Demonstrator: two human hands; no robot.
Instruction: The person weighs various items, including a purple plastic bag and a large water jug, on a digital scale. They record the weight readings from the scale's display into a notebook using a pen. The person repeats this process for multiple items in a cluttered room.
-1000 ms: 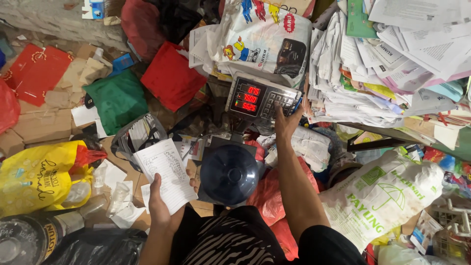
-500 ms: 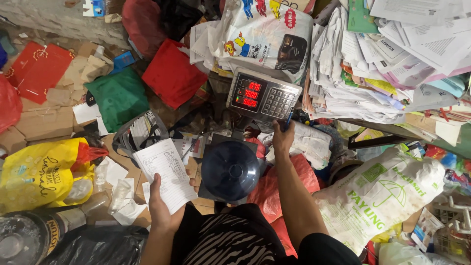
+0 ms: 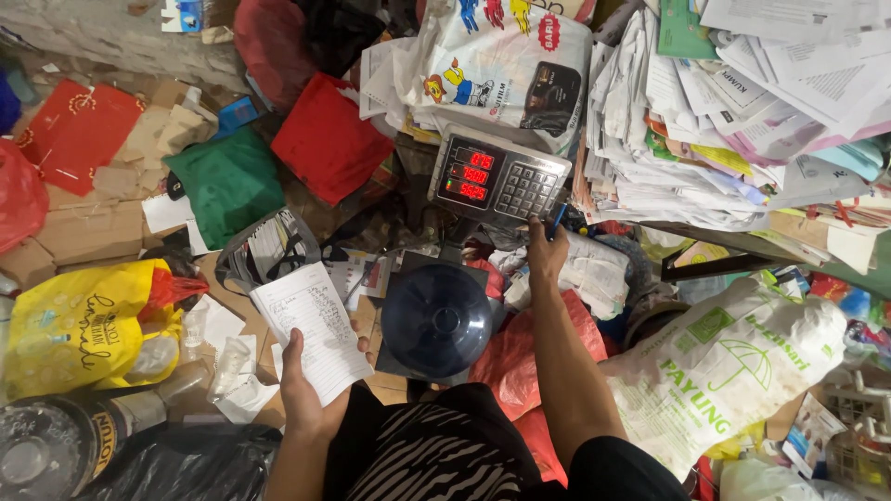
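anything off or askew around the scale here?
The grey electronic scale's display head sits tilted, wedged against leaning, uneven stacks of loose white papers. A dark round domed plastic lid lies on the platform. Bags and cardboard crowd the floor; nothing looks spilled or broken.

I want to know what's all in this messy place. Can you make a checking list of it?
Surface: floor covered with flattened cardboard.
Job's things: lined notepad; scale with red lit digits; dark round lid.
Clutter: yellow bag, green bag, red bag, paper stack, white sack.
Hands: left hand holds the notepad; right hand holds a blue pen just below the scale.
Cables: nothing seen.
Surroundings: brick wall.
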